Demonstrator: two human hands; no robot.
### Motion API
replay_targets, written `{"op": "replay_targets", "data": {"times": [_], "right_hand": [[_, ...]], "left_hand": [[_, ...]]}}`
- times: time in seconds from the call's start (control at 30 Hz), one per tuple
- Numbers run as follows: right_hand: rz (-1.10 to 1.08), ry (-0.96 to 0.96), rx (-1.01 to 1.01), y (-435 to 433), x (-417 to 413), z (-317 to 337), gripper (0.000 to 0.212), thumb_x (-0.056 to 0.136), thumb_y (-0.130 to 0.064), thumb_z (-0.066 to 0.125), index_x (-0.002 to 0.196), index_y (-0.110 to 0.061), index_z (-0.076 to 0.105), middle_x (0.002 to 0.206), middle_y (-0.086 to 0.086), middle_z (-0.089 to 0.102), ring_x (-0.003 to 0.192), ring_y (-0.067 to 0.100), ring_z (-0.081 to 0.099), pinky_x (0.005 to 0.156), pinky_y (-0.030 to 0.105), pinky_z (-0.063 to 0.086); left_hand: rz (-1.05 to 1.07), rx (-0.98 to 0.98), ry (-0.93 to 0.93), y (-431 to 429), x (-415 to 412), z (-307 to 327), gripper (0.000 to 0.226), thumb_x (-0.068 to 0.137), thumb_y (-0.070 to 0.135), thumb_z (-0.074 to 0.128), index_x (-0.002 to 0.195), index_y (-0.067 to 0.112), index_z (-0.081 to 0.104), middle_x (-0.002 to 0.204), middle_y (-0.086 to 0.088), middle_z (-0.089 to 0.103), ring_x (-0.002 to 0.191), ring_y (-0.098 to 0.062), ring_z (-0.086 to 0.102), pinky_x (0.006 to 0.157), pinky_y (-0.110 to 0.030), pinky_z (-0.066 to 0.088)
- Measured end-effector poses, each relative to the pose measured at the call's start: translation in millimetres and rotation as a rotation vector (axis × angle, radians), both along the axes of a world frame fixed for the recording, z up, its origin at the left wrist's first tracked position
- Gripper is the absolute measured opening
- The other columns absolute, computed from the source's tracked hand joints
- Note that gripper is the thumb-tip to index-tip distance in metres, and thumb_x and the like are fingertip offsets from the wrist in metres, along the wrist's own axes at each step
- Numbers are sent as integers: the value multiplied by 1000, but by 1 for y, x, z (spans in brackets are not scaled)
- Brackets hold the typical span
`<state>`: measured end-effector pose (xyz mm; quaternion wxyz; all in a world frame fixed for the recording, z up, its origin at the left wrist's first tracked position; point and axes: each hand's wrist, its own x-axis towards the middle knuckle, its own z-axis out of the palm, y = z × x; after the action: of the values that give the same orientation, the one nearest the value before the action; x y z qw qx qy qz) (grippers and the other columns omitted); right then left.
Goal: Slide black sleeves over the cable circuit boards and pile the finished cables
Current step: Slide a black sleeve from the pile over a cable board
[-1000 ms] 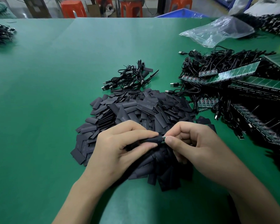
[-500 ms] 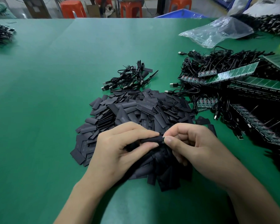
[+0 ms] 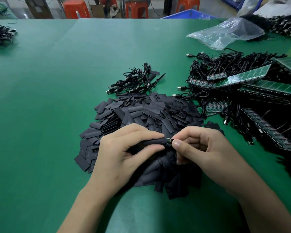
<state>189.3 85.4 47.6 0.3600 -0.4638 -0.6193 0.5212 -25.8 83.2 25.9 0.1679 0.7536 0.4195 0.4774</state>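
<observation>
Over the pile (image 3: 141, 113), left hand (image 3: 119, 157) pinches sleeve (image 3: 155, 142), right hand (image 3: 203, 153) board (image 3: 169, 140).

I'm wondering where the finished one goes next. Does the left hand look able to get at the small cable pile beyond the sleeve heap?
Probably yes: only the low sleeve heap lies between the left hand and the cable pile, though that hand is busy gripping a sleeve.

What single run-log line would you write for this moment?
step: sleeving board | left hand: grips black sleeve | right hand: pinches circuit board end | cable pile: beyond sleeve heap
</observation>
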Motion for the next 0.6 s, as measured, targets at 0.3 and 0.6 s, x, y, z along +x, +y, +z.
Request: {"op": "replay_targets", "data": {"times": [0.3, 0.6], "right_hand": [[27, -30, -1, -3, -1, 2, 17, 96, -11, 68, 80, -15, 72, 60, 2, 65, 57, 7, 59, 58, 15, 45], [-39, 126, -50, -5, -5, 8, 27, 98, -9, 64, 74, -18, 72, 62, 9, 66, 57, 15, 62, 59, 19, 50]], "left_hand": [[-18, -1, 31, -2, 3, -3, 18, 85, 23, 81, 102, 16, 81, 95, 8, 72, 88, -3, 68, 80, -17, 50], [187, 19, -219, -5, 12, -4, 33, 81, 29, 86, 112, 25, 74, 88, 12, 72, 79, -8, 69, 80, -17, 51]]}}
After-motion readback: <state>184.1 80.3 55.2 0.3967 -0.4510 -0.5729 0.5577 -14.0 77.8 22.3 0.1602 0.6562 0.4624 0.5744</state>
